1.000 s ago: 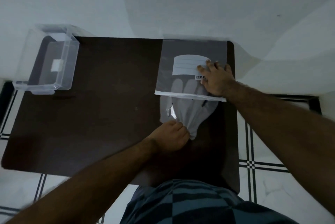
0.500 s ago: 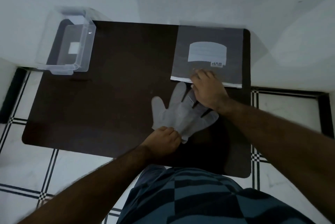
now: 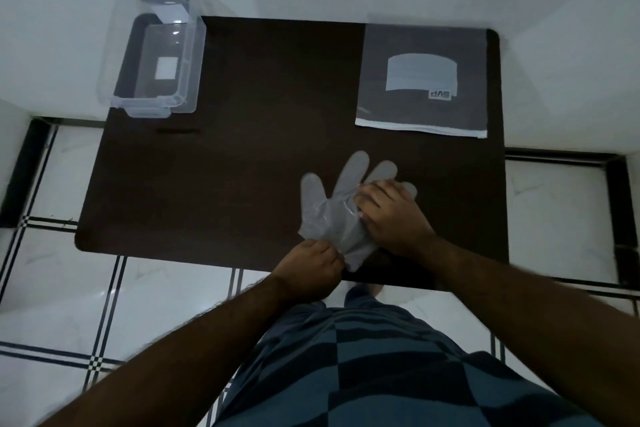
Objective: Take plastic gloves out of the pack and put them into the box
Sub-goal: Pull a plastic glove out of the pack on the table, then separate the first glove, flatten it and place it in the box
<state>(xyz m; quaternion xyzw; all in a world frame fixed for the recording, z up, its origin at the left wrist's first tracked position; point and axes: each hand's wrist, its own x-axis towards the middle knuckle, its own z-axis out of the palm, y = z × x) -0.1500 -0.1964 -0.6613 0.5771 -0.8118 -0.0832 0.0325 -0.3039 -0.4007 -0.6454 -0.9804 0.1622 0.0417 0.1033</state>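
The gloves [image 3: 332,215] lie flat on the dark table [image 3: 242,149], near its front edge, a bit right of centre. They are thin grey plastic, fingers spread and pointing away from the person, cuff toward the person. I cannot tell if it is 1 glove or more in a stack.

The left hand [image 3: 310,265] is at the cuff end, fingers curled closed and pinching the cuff edge. The right hand [image 3: 391,215] lies on the right part of the gloves, palm down, fingers bent and partly closed on the plastic; whether it really pinches or only presses, I cannot tell. 2 glove fingers stick out clearly beyond the right hand, and 1 more, maybe the thumb, sticks out to the left.

The pack [image 3: 422,80] lies flat at the back right corner of the table, well apart from the gloves. It has a pale label w/ "SVP" printed, seen upside down, and a white strip along its near edge.

The box [image 3: 156,56] is clear plastic, open on top, at the back left corner, partly over the table edge. It has a white sticker on the bottom. It is far from both hands.
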